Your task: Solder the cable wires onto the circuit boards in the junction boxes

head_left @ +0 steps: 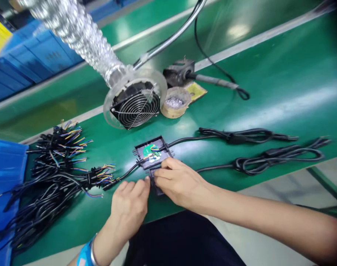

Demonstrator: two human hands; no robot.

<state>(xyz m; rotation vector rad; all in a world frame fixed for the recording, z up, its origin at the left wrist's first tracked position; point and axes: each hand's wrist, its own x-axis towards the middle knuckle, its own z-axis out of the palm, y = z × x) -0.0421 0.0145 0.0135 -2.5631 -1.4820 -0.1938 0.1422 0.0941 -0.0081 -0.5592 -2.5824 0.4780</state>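
Directly in front of me, a black plastic case point(158, 189) lies on the green bench, partly covered by my hands. My right hand point(182, 181) reaches over it from the right, fingers bent and pressed together at its upper part. At the left edge of that case is my left hand point(131, 205), its fingers curled in; whatever they grip is hidden. Just beyond sits another open black case point(142, 162) with a green circuit board point(149, 150), coloured wires and a black cable at each side. A coiled cable point(250, 168) runs right from behind my right hand.
Piled stripped cables point(52, 192) lie at left beside a blue bin point(3, 166). A fume-extractor fan point(138, 107) with a foil duct point(82, 33) hangs beyond the cases. Near it are a solder pot point(175, 105), a soldering iron point(213, 80) in its stand, and another coiled cable point(240, 136).
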